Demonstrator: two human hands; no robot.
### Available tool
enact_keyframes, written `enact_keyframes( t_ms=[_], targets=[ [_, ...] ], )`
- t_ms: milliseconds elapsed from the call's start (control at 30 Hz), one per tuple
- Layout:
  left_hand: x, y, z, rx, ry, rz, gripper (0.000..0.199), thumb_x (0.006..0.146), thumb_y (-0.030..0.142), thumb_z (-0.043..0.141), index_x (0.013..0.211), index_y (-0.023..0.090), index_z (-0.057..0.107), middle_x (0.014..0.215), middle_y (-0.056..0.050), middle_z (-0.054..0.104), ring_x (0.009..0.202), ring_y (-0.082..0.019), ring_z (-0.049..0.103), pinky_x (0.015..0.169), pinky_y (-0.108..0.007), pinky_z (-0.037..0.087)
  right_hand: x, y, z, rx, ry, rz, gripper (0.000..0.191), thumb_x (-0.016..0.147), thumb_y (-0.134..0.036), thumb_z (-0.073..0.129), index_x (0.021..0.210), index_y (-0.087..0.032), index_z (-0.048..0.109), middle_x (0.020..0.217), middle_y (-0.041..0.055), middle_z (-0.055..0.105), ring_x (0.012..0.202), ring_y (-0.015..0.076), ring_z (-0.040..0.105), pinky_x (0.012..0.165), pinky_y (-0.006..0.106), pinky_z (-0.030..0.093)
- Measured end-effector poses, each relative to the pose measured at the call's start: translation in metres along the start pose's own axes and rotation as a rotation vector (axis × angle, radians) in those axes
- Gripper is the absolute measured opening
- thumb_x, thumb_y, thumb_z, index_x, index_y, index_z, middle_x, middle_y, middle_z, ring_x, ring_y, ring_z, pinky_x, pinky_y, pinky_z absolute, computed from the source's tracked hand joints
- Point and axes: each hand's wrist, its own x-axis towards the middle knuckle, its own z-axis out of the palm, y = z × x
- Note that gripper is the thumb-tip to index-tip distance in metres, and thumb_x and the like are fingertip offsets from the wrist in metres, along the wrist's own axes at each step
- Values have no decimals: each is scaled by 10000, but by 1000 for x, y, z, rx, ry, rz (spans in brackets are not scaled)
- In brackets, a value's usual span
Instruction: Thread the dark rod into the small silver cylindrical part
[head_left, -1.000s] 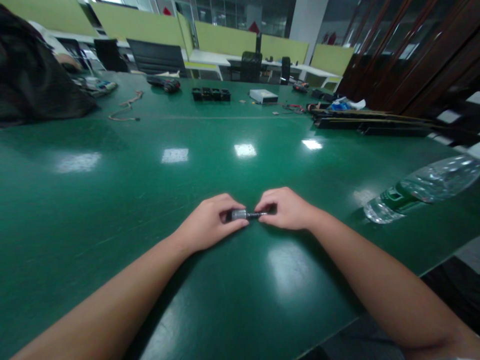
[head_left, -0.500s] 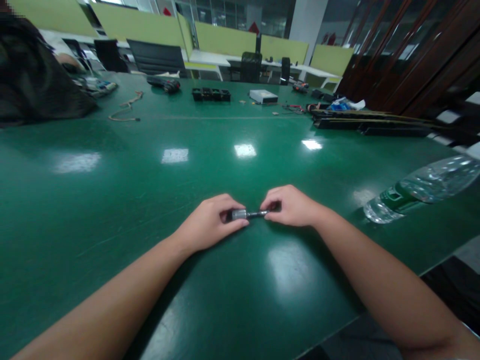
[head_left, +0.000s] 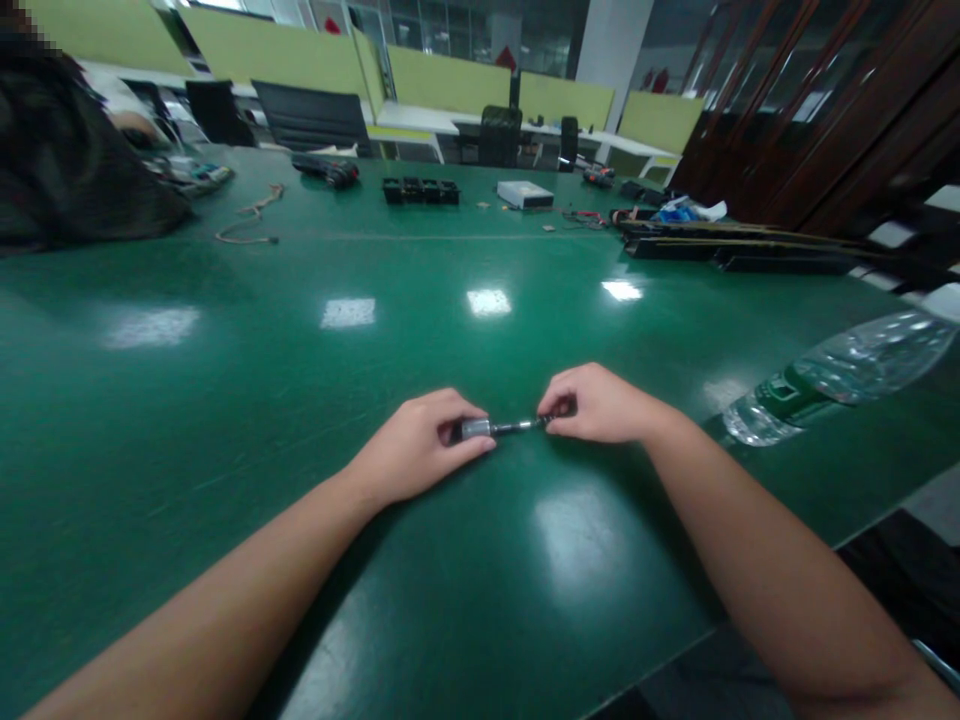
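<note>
grey cylinder point(head_left: 476, 428), slim rod point(head_left: 516, 427), dark then shiny | left grip point(head_left: 416, 447): pinching cylinder | right grip point(head_left: 598, 405): pinching rod's end

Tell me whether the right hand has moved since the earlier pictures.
Yes: the right hand has moved rightward, nearer the clear, green-labelled plastic bottle.

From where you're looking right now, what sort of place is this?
Probably an office: yellow-green partitions, white desks and black chairs stand beyond the green table.
</note>
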Motion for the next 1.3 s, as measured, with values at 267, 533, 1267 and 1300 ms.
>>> enact_keyframes(
  t_ms=[267,533,1267,1300],
  targets=[
    [1,-2,-1,-11,-2,-23,351,934,486,566,1042,220,767,904,-45,671,770,-161,614,715,-279,480,10,-8,20,-11,116,-82,124,782,-181,714,891,-157,767,839,38,709,742,129,624,686,243,459],
    [2,0,0,1,-7,-42,334,915,478,591,1009,205,758,879,-36,678,727,-156,604,671,-270,463,11,-13,21,-82,143,-139,114,790,-137,689,881,-162,753,860,55,713,846,167,630,775,280,461],
    [1,-1,1,26,22,-40,317,779,436,748,996,205,726,792,-6,672,652,-144,574,604,-250,428,17,-24,45,167,184,-110,231,749,-122,701,964,-176,767,903,37,748,767,133,655,717,235,485],
    [2,-1,1,25,26,-49,306,778,440,748,969,202,725,756,1,659,628,-138,561,590,-247,417,17,-23,46,209,187,-74,231,751,-119,698,963,-179,768,891,30,751,749,126,656,702,229,486]
  ],
)
